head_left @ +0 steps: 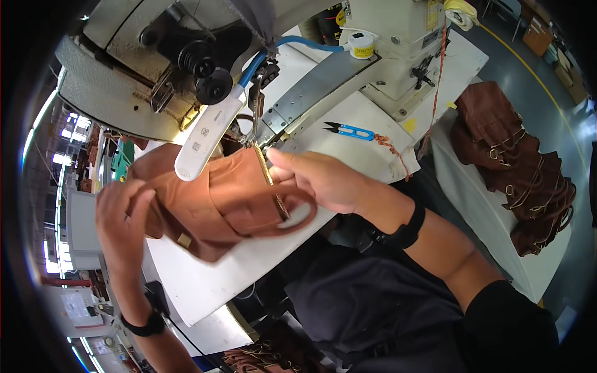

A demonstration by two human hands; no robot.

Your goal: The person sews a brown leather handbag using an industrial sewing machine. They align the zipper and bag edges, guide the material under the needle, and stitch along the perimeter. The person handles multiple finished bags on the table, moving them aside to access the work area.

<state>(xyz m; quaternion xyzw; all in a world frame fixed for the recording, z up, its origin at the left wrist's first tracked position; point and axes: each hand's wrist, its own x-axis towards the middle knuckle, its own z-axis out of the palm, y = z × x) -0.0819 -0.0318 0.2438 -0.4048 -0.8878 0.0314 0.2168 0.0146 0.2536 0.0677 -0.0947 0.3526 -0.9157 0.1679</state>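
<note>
At left, the left hand (121, 211) grasps one brown bag (233, 186), its inside hidden, by one sewing machine (118, 105). The right hand (329, 181) grips the bag's zippered edge. Rightward lie one blue thread snipper (356, 132), one brown leather heap (515, 169).

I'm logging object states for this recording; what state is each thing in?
Brown leather bag: at the sewing machine
Zipper: partly visible, open or closed unclear
Left hand: fingers curled, beside bag
Right hand: fingers bent, near zipper
Blue snips: lying down, blades apart
Brown bags: heaped
Sewing machine: running or stopped unclear
</note>
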